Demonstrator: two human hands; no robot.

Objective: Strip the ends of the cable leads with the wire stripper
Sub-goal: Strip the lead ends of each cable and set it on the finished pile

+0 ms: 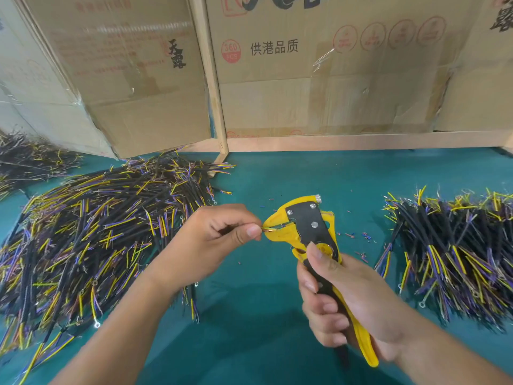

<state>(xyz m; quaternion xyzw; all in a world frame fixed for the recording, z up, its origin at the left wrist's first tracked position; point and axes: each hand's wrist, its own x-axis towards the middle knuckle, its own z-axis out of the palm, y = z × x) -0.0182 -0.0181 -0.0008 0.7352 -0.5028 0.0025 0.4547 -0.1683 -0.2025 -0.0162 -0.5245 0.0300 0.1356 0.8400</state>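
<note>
Two hands share the job over the green bench [266,176]: the left hand [222,234] pinches a thin, limp lead [266,227] close to its tip, where it flexes least, feeding the wire stripper [311,232] that the right hand [347,298] grips by its handles.

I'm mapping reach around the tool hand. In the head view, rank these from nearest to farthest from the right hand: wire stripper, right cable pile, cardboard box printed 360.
1. wire stripper: in the right hand's grip.
2. right cable pile: on the mat, to that hand's right.
3. cardboard box: upright behind the bench, farthest.
</note>
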